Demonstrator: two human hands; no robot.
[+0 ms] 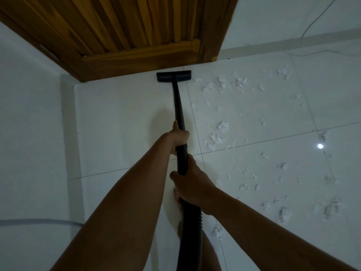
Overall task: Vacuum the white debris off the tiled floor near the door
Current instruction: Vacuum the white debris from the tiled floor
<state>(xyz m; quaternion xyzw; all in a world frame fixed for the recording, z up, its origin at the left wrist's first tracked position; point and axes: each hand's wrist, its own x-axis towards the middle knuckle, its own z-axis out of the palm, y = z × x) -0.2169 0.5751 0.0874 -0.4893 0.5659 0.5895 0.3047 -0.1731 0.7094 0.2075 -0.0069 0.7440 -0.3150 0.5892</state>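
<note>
White debris point(222, 127) lies scattered over the tiled floor point(121, 118), right of the vacuum head point(173, 76), which sits flat at the far edge before the wooden door point(125, 36). Your left hand point(178, 138) curls its fingers round the black tube point(178, 106). Your right hand point(192, 186), nearer, clamps the tube's end above the ribbed hose point(190, 222). The thin line on the far right wall is probably a cable point(312, 22).
</note>
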